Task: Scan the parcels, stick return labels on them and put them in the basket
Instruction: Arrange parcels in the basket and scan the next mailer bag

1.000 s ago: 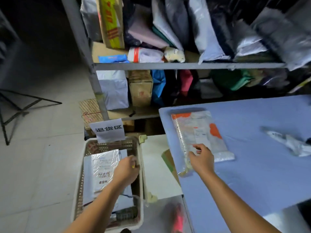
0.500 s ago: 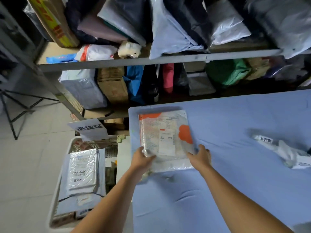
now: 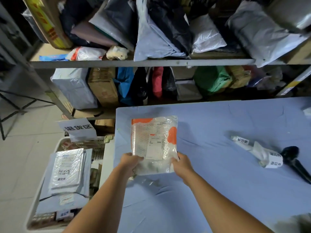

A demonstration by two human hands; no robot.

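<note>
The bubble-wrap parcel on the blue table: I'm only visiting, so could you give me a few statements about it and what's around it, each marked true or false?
1. The left hand and the right hand both grip the bubble-wrap parcel. True.
2. The parcel lies in the basket. False: it is held over the blue table, and the basket stands to its left.
3. The basket has nothing in it. False: a silvery parcel lies on top of others there.
4. A black handheld device lies on the table to the parcel's right. True.
</note>
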